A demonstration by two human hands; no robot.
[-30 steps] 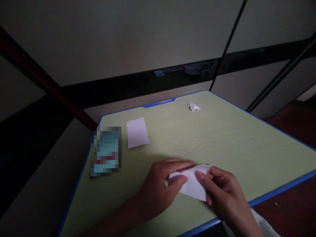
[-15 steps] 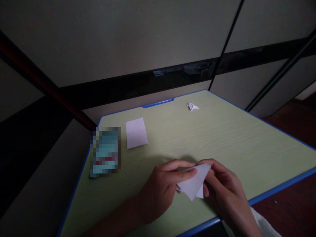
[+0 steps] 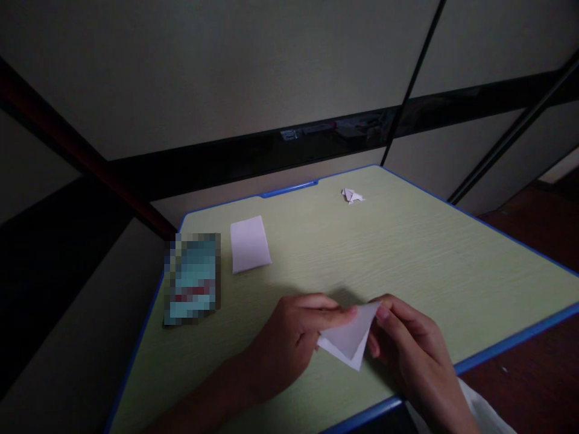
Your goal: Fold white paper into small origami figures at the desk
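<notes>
Between my hands, just above the near part of the table, is a folded piece of white paper [image 3: 349,337] with two layers that come to points at the bottom. My left hand [image 3: 301,340] pinches its left side, thumb on top and the other fingers behind. At the upper right corner, my right hand [image 3: 407,340] grips the paper between thumb and forefinger. The remaining right fingers curl beneath and are partly hidden.
A pale table [image 3: 429,253] with a blue rim stands against dark-banded panels. White paper sheets [image 3: 250,244] lie at the left, beside a blurred-out flat item [image 3: 193,280]. A small folded paper figure [image 3: 351,195] sits near the far edge.
The paper has tilted, and its two lower points now nearly line up, with more of the under layer showing. My right thumb has come up onto the corner.
</notes>
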